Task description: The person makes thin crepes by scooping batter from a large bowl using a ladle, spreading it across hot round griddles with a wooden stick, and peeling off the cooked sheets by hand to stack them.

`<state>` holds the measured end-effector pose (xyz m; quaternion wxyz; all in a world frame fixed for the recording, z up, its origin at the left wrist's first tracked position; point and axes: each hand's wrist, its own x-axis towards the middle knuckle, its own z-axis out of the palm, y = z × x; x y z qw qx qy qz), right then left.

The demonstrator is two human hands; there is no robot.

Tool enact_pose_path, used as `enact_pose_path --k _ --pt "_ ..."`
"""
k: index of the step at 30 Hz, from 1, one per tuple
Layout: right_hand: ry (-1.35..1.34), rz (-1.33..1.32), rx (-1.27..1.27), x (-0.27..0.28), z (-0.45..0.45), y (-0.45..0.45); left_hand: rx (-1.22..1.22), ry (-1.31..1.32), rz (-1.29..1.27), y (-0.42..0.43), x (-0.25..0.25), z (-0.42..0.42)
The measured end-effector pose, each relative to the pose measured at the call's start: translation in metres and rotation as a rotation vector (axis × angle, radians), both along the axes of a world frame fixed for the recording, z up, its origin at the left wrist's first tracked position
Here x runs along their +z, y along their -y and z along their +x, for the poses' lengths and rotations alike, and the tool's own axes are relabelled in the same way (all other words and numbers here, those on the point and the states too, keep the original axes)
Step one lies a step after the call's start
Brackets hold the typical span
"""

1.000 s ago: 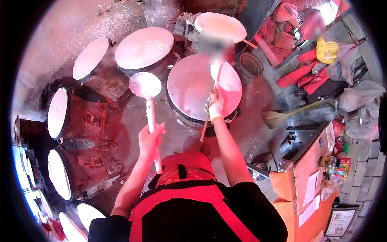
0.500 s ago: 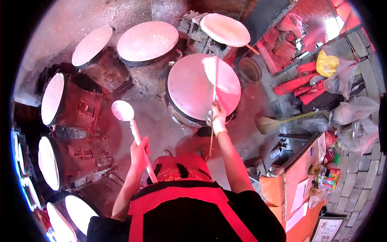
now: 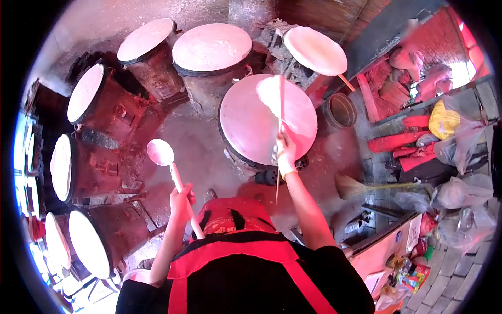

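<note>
My left hand (image 3: 181,200) is closed around the long pale handle of a ladle (image 3: 160,152), whose round bowl is held out over the floor left of the nearest griddle. My right hand (image 3: 285,157), in what looks like a pale glove, grips a thin wooden stick (image 3: 282,99). Its far part lies across the round griddle (image 3: 243,123), and the near end sticks out below my hand. Wet white batter (image 3: 268,93) is pooled left of the stick near the griddle's far edge. A thinner pale layer covers part of the surface to the right.
Several more round griddles (image 3: 212,47) on drum-like stoves curve around the left and back. A round pale-topped stand (image 3: 315,51) is at back right. To the right are a bucket (image 3: 341,111), a straw broom (image 3: 353,187), bags (image 3: 460,192) and a cluttered table (image 3: 384,246).
The view has turned, so the stoves appear shifted. The bright batter now lies mostly left of the stick, with less on its right. Both hands keep their grips.
</note>
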<state>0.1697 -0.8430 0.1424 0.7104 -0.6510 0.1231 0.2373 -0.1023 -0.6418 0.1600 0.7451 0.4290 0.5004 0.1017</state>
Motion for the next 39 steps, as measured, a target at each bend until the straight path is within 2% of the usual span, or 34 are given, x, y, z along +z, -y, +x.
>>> enact_pose_path --k 3,5,6,7,11,13,14,17,21,22,25,27,29,33,35,37,39 --pt "-0.041 0.038 0.201 0.004 0.004 0.007 0.055 0.027 -0.016 0.013 -0.013 -0.003" --pt "-0.11 0.089 0.384 0.03 -0.004 0.036 0.064 -0.015 0.022 0.02 -0.018 0.0" --pt "-0.155 0.05 0.389 0.037 -0.003 0.051 0.069 -0.037 0.04 0.023 -0.018 0.001" --pt "-0.18 0.125 0.432 0.041 0.001 0.072 0.083 -0.047 0.051 0.027 -0.017 0.001" --pt "0.006 0.005 0.096 -0.005 0.027 0.111 0.099 -0.082 0.089 0.039 -0.021 -0.004" --pt "0.017 0.003 0.091 0.004 0.044 0.098 0.108 -0.086 0.076 0.049 -0.022 -0.01" --pt "0.0 -0.073 0.18 -0.006 0.055 0.09 0.122 -0.078 0.057 0.057 -0.018 -0.011" --pt "0.009 0.014 0.479 -0.011 0.058 0.064 0.157 -0.073 0.009 0.08 -0.011 -0.01" --pt "-0.03 0.065 0.679 0.007 0.048 0.086 0.184 -0.114 -0.015 0.094 -0.009 -0.015" --pt "-0.144 0.035 0.716 0.029 0.045 0.099 0.199 -0.13 -0.014 0.094 -0.007 -0.015" --pt "-0.163 0.094 0.758 0.032 0.071 0.137 0.241 -0.2 -0.011 0.092 -0.004 -0.019" --pt "-0.014 -0.094 0.553 -0.008 0.094 0.131 0.235 -0.188 0.01 0.094 0.004 -0.023" --pt "0.0 -0.008 0.457 0.008 0.102 0.109 0.238 -0.222 0.034 0.094 0.002 -0.029" --pt "-0.119 -0.034 0.768 -0.003 0.106 0.103 0.222 -0.222 0.096 0.107 0.017 -0.037" --pt "-0.145 0.05 0.903 0.015 0.099 0.121 0.234 -0.212 0.083 0.114 0.01 -0.05" --pt "-0.172 0.051 0.971 0.023 0.112 0.133 0.234 -0.23 0.058 0.12 0.007 -0.061" --pt "0.012 0.006 0.884 0.027 0.123 0.124 0.234 -0.301 0.027 0.126 0.016 -0.063"
